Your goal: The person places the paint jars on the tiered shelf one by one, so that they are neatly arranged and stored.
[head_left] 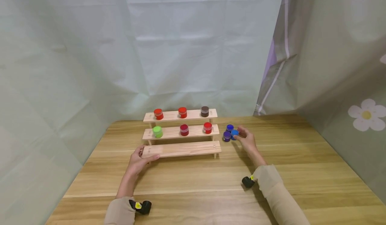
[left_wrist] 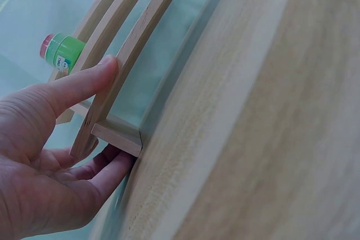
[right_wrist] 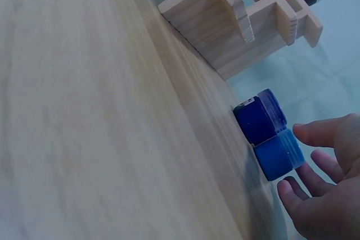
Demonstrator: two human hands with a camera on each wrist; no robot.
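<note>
A three-tier wooden rack (head_left: 181, 149) stands on the table. My left hand (head_left: 139, 161) grips the left end of its lowest step, thumb along the front edge and fingers beneath in the left wrist view. Beside the rack's right end, a light blue paint jar (right_wrist: 274, 157), a dark blue jar (head_left: 230, 127) and a purple jar (head_left: 227, 136) sit close together. My right hand (head_left: 247, 141) is at the light blue jar, with thumb and fingers spread about its lid; no firm hold shows. That jar still rests on the table.
On the top tier are two red-orange jars (head_left: 158, 114) and a dark brown jar (head_left: 204, 111). The middle tier carries a green jar (head_left: 157, 131), a dark red jar (head_left: 184, 129) and a red jar (head_left: 207, 127). Pale curtains (head_left: 193, 50) hang behind the wooden table (head_left: 193, 191).
</note>
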